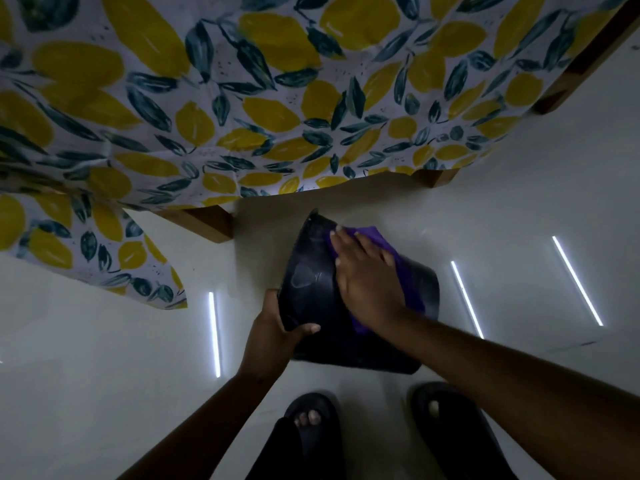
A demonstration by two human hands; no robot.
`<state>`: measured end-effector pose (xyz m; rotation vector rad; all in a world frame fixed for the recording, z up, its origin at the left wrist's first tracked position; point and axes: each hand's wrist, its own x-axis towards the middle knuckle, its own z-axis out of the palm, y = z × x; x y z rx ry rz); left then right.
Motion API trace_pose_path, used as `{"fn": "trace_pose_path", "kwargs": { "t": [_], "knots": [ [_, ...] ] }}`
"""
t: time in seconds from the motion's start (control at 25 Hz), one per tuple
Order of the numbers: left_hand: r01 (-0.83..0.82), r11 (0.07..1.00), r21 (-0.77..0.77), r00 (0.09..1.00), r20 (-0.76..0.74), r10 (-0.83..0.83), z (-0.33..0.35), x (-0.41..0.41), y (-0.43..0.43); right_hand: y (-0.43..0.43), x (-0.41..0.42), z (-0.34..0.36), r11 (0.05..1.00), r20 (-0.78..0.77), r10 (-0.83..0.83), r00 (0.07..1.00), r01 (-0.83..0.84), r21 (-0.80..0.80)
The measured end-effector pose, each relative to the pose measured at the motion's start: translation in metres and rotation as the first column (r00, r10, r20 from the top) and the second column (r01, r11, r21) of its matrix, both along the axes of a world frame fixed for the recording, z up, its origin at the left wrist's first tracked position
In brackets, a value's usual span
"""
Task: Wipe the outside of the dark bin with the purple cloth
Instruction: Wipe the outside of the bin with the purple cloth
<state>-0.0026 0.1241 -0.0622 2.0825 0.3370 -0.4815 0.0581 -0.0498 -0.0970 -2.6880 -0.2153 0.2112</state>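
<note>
The dark bin [311, 271] lies tilted on the pale floor, its base pointing toward the table and its rim toward my feet. My left hand [277, 327] grips the bin's near left edge, thumb across the wall. My right hand [367, 275] lies flat on top of the bin's outside, fingers spread, pressing the purple cloth [375, 237] against it. The cloth shows past my fingertips and under my wrist; its middle is hidden by my hand.
A table with a lemon-print tablecloth [242, 98] overhangs just beyond the bin, with wooden legs [207, 223] close to the bin's left. My two feet in dark sandals [311, 424] stand right behind the bin. Light strips reflect on the glossy floor [519, 202].
</note>
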Motion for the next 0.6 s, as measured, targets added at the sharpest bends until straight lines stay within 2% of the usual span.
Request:
{"fn": "trace_pose_path", "kwargs": {
  "t": [0.08, 0.16, 0.24, 0.32, 0.4, 0.48, 0.6],
  "knots": [
    [-0.003, 1.000, 0.001, 1.000, 0.012, 0.003, 0.000, 0.001, -0.002, -0.016, 0.038, -0.009, 0.987, -0.142, -0.142, 0.980, 0.152, 0.058],
    [0.007, 1.000, 0.012, 1.000, 0.021, -0.007, 0.000, 0.001, 0.000, -0.033, 0.044, -0.014, 0.947, -0.267, -0.286, 0.921, 0.314, 0.069],
    [0.014, 1.000, 0.020, 1.000, 0.024, -0.015, 0.000, 0.004, 0.003, -0.038, 0.018, -0.009, 0.922, -0.197, -0.358, 0.913, 0.379, 0.083],
    [0.043, 0.999, 0.015, 0.998, 0.035, -0.044, -0.001, 0.011, 0.001, -0.031, -0.012, -0.003, 0.944, -0.057, -0.315, 0.947, 0.319, 0.083],
    [0.056, 0.998, -0.015, 0.998, 0.028, -0.055, -0.001, 0.018, -0.004, -0.022, -0.021, 0.003, 0.972, 0.018, -0.230, 0.973, 0.229, 0.041],
    [0.085, 0.996, -0.030, 0.996, 0.006, -0.085, 0.006, 0.023, -0.004, -0.014, -0.024, 0.011, 0.986, 0.051, -0.163, 0.985, 0.164, -0.011],
    [0.210, 0.977, 0.027, 0.978, -0.018, -0.210, 0.020, 0.045, -0.008, -0.008, -0.039, 0.009, 0.995, 0.051, -0.055, 0.997, 0.059, -0.086]
  ]
}}
